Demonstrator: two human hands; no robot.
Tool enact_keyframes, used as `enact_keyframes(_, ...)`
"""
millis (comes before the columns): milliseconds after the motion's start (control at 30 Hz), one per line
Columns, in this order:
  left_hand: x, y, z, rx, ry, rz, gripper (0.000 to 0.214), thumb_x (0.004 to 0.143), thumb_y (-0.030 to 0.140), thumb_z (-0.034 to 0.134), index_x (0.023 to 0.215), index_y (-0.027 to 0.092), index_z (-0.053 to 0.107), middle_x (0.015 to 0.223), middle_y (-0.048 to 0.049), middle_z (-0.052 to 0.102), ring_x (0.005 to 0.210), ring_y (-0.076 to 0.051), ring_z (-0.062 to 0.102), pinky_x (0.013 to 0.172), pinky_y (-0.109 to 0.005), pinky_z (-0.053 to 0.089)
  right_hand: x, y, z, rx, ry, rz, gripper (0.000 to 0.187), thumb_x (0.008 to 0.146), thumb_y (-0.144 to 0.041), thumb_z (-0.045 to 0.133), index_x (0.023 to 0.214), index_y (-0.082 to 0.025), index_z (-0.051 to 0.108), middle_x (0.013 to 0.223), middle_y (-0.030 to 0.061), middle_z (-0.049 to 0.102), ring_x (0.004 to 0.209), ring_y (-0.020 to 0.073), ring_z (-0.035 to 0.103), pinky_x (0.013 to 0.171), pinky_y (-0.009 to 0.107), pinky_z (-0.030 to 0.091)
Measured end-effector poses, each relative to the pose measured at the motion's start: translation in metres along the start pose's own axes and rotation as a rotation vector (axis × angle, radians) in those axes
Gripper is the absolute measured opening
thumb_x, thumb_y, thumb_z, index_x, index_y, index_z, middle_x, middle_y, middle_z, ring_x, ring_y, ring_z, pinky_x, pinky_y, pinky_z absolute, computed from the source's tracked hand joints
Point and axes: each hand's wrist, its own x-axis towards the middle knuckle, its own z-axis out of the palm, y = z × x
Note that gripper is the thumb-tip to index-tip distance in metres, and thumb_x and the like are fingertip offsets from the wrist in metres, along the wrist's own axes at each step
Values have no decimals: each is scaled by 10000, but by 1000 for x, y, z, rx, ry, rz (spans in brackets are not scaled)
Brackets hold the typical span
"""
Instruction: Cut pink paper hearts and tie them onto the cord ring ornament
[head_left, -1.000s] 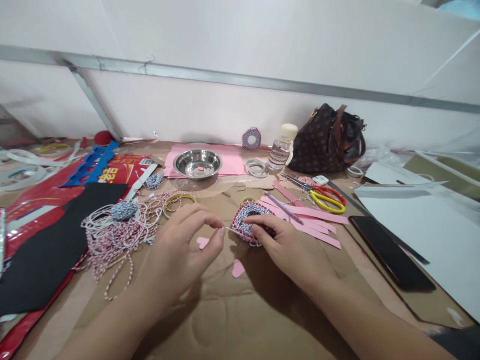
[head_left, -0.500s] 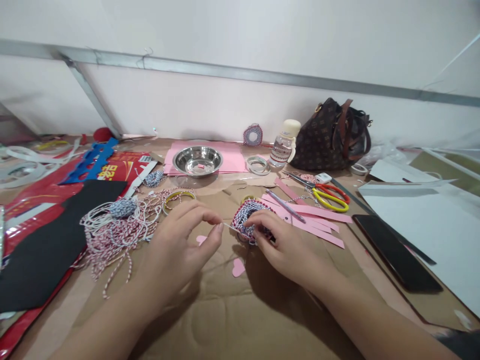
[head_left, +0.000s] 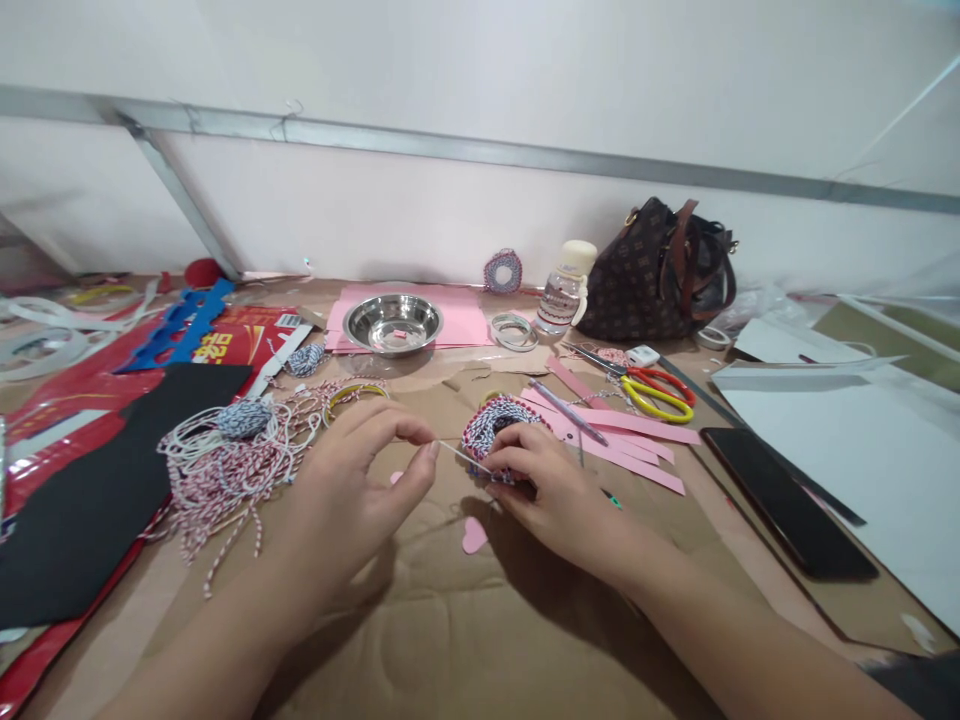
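My left hand point(head_left: 367, 480) pinches the end of a thin white cord point(head_left: 459, 455) between thumb and forefinger. The cord runs taut to the lower edge of a ring wound with blue-and-white twisted cord point(head_left: 484, 428), which has a red-dotted rim. My right hand point(head_left: 551, 480) grips that ring at its lower right, fingers pressed together and hiding part of it. A pink paper heart point(head_left: 474, 535) lies just below the ring, and part of another pink piece point(head_left: 395, 478) shows beside my left thumb. Beyond my right hand a small green tip point(head_left: 613, 498) peeks out.
Tangled cords point(head_left: 225, 470) and black sheet point(head_left: 112, 500) lie left. Behind are a steel bowl point(head_left: 360, 325), a bottle point(head_left: 559, 298), a similar finished-looking ring point(head_left: 502, 271) and a handbag point(head_left: 645, 270). Right are pink strips point(head_left: 637, 450), scissors point(head_left: 656, 398) and a phone point(head_left: 787, 505).
My right fingers have shifted down to the ring's lower edge, so more of the ring shows. The green tip has come into sight. My left hand still pinches the cord, slightly further left.
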Motion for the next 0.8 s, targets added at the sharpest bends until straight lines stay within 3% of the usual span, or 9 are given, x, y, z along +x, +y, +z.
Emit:
enact_keyframes(400, 0, -2, 1, 11, -5, -4, 76, 893, 190, 557, 831, 222, 589, 881, -22, 651, 877, -200, 615, 817, -360, 473, 1, 1, -1, 5, -1, 17, 115, 850, -193, 740, 860, -204, 625, 1057, 48, 623, 1027, 213, 543, 888, 373, 450)
enact_keyframes(500, 0, -3, 2, 5, -2, 2, 74, 895, 194, 561, 834, 228, 586, 881, -18, 649, 878, -197, 612, 817, -356, 472, 1, 1, -1, 12, 1, 9, 46, 901, -203, 677, 872, -205, 642, 1028, 54, 636, 1004, 212, 551, 871, 368, 451)
enact_keyframes(600, 0, -3, 1, 1, 0, -4, 65, 897, 194, 562, 852, 234, 584, 896, -16, 651, 890, -195, 609, 824, -356, 468, 2, 0, -4, 41, 10, -11, 136, 970, -183, 559, 886, -199, 665, 994, 60, 657, 981, 199, 571, 871, 355, 457)
enact_keyframes(800, 0, -3, -1, -11, -3, -3, 81, 894, 179, 561, 836, 233, 577, 872, -7, 644, 874, -193, 601, 817, -352, 455, 6, -9, -14, 84, 34, 179, 213, 992, -191, 510, 876, -205, 689, 925, 26, 717, 880, 175, 626, 800, 318, 457)
